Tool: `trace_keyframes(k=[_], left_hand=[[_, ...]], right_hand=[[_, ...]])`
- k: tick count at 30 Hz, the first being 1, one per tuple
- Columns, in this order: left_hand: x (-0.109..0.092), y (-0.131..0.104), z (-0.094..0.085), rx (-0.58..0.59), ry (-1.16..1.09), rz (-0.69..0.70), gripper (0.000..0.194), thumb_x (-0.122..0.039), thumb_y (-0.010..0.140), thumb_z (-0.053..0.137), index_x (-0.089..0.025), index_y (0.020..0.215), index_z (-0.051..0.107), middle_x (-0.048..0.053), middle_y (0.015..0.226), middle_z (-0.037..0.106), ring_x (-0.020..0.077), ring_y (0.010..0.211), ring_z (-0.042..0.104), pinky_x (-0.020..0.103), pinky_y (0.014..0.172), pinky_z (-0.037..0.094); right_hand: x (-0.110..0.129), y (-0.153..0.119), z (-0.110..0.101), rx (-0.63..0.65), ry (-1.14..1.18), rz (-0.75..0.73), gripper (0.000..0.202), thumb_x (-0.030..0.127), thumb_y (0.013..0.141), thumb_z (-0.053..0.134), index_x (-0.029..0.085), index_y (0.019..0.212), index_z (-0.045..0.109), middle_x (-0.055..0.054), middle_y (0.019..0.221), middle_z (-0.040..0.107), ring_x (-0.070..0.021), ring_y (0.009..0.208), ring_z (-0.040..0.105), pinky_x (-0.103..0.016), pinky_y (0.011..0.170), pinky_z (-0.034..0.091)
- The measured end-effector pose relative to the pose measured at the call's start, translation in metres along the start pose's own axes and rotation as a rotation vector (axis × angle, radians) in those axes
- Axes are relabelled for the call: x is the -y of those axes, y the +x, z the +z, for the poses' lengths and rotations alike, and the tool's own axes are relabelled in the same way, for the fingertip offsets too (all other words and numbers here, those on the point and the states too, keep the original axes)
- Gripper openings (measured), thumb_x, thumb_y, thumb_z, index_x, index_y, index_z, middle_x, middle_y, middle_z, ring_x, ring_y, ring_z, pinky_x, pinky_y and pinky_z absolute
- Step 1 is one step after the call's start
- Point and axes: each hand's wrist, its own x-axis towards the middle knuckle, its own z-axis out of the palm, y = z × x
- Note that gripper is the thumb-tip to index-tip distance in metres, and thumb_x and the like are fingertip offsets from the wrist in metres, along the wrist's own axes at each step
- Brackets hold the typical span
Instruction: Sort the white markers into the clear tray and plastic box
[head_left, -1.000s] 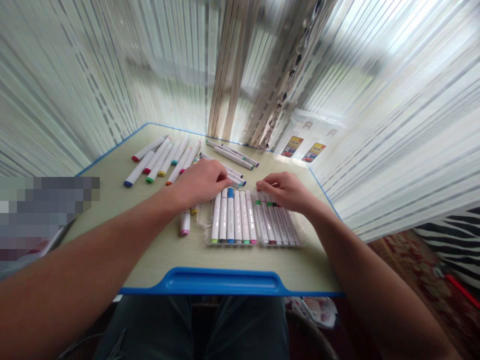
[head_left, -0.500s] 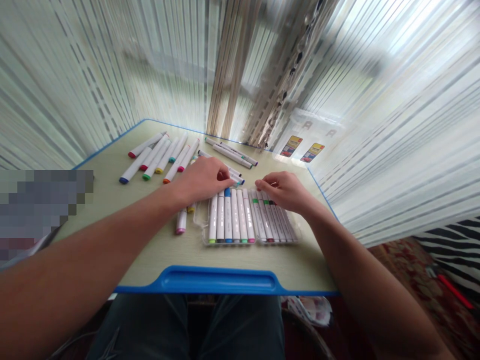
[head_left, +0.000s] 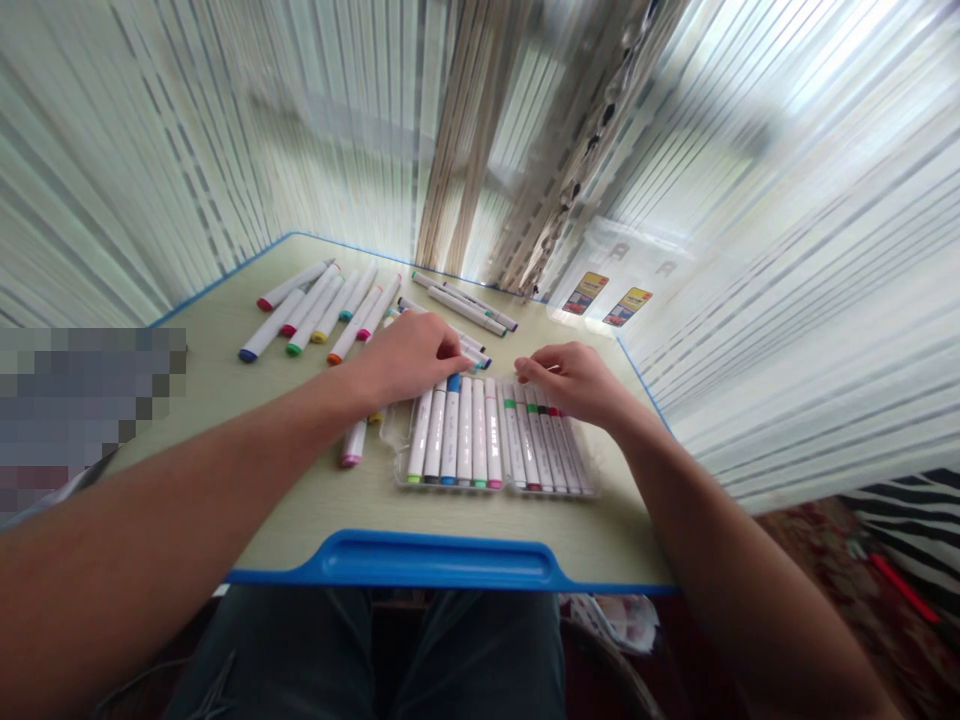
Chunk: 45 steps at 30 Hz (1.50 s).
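A clear plastic marker case lies open on the table, white markers standing side by side in both halves. My left hand bends over the far end of the left half, by a blue-banded marker. Its thumb and fingers are closed; what they grip is hidden. Curled at the far end of the right half is my right hand, above green-banded markers. Its fingers are closed too, and I cannot see what is in them. A pink-capped marker lies left of the case, partly under my left wrist.
Several loose markers are spread at the table's far left. More markers lie behind my left hand. A clear box with yellow labels stands at the back right. A blue tray edge runs along the front; string curtains hang behind.
The near end of the case's left half and its markers have shifted slightly left, as has the pink-capped marker. Both hands have stayed almost in place.
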Motion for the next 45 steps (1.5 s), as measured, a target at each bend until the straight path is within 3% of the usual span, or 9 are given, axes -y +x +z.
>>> trace_keyframes(k=[4, 39, 45], left_hand=[[0.0026, -0.0001, 0.0008, -0.021, -0.007, 0.008, 0.032, -0.045, 0.087, 0.067, -0.019, 0.07, 0.077, 0.004, 0.069, 0.074, 0.0158, 0.062, 0.06, 0.03, 0.058, 0.034], [-0.0001, -0.0006, 0.0014, -0.018, 0.01, -0.046, 0.03, -0.045, 0.087, 0.066, -0.021, 0.074, 0.079, 0.005, 0.07, 0.074, 0.018, 0.063, 0.06, 0.032, 0.059, 0.035], [0.0011, -0.0006, 0.0012, -0.011, 0.013, -0.041, 0.033, -0.046, 0.087, 0.065, -0.02, 0.07, 0.077, 0.004, 0.068, 0.073, 0.0176, 0.063, 0.061, 0.031, 0.058, 0.036]], right_hand=[[-0.0011, 0.0006, -0.0025, -0.005, -0.041, 0.061, 0.041, 0.041, 0.094, 0.055, 0.015, 0.071, 0.077, -0.005, 0.064, 0.072, -0.0142, 0.058, 0.06, -0.028, 0.06, 0.04], [-0.0028, -0.0001, -0.0065, -0.031, -0.09, 0.105, 0.044, 0.042, 0.094, 0.054, 0.017, 0.064, 0.076, -0.006, 0.063, 0.072, -0.016, 0.056, 0.06, -0.03, 0.061, 0.043], [-0.0026, -0.0008, -0.0094, -0.028, -0.101, 0.111, 0.046, 0.043, 0.094, 0.054, 0.017, 0.063, 0.076, -0.005, 0.057, 0.068, -0.0143, 0.052, 0.055, -0.03, 0.059, 0.041]])
